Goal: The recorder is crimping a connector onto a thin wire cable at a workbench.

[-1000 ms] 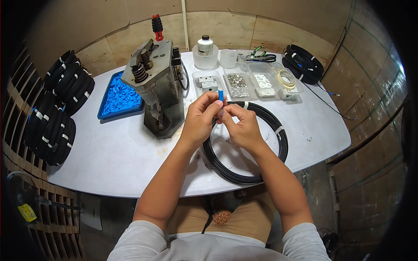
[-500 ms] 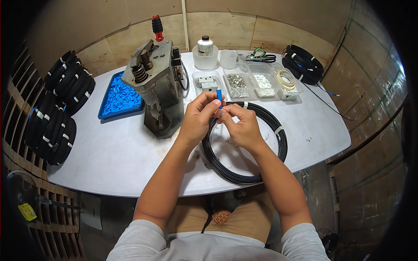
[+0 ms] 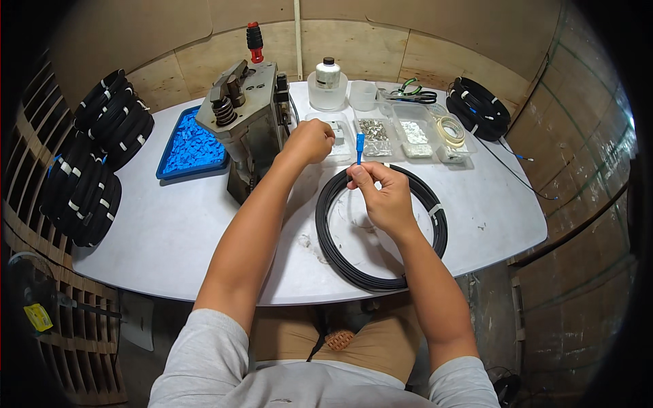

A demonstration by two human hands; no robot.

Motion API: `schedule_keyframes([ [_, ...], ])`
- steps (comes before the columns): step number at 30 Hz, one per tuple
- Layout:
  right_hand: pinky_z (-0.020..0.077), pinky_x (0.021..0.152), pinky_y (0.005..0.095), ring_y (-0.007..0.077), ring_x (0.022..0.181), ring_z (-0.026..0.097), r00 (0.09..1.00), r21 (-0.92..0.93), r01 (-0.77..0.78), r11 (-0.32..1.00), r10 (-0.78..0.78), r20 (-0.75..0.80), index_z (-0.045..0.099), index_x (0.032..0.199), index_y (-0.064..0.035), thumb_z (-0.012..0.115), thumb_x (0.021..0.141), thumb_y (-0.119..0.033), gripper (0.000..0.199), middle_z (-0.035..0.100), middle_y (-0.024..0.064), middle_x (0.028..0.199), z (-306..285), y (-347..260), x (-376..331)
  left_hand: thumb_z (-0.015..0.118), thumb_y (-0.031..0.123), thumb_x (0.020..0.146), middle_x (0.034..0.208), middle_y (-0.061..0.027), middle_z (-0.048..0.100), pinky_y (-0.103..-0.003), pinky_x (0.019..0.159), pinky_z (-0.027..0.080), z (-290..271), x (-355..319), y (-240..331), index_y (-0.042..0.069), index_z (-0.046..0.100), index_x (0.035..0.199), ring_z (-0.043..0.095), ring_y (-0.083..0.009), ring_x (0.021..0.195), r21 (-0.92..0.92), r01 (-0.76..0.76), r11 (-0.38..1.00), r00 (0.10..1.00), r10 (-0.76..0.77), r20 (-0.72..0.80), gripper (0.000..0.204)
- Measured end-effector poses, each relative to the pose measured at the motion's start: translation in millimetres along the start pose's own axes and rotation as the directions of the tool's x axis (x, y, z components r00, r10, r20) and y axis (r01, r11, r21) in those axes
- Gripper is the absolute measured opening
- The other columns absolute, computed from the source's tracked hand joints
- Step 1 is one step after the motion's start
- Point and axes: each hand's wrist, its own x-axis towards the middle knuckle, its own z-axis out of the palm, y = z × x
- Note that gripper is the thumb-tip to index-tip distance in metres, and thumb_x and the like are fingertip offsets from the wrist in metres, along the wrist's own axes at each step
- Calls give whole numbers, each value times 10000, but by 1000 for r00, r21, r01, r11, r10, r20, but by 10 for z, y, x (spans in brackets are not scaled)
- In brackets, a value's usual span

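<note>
Upright between the thumb and fingers of my right hand [image 3: 384, 194] stands a blue cable connector [image 3: 360, 143], gripped at its narrow lower end. This hand is over the far rim of a coil of black cable [image 3: 442, 234] tied with white bands. My left hand [image 3: 307, 141] is to the left, by the clear tray of metal blocks [image 3: 338, 139]. Its fingers are curled in, and the back of the hand hides whatever they may hold. Beside that tray is a clear box of small metal parts [image 3: 375, 138].
A metal machine [image 3: 246, 115] with a spring stands left of my left hand, beside a blue tray of blue pieces [image 3: 194, 146]. Behind are a white bottle [image 3: 328, 73], a box of white pieces [image 3: 415, 136], a tape roll [image 3: 450, 129] and pliers [image 3: 411, 92]. Black cable coils [image 3: 81, 190] flank the table.
My left hand has let go of the connector and moved left to the tray of metal blocks. My right hand keeps the connector, now a little farther right. The view has shifted slightly.
</note>
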Motion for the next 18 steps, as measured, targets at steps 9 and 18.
schedule_keyframes([
  [9, 477, 650, 264, 113, 678, 629, 1000, -5, 23, 1000, -23, -10, 714, 909, -3, 657, 914, -212, 216, 679, 68, 735, 33, 32, -7, 590, 67, 811, 1093, -215, 674, -440, 865, 541, 288, 269, -36, 30, 698, 1049, 660, -368, 1023, 475, 113, 873, 968, -205, 145, 264],
  [18, 470, 638, 276, 128, 674, 628, 999, -9, 38, 999, -38, -3, 720, 916, -20, 657, 913, -226, 216, 678, 65, 710, 51, 46, 0, 612, 79, 794, 1132, -212, 661, -439, 887, 532, 252, 290, -18, 27, 692, 1068, 645, -361, 1062, 514, 118, 850, 942, -259, 212, 289],
])
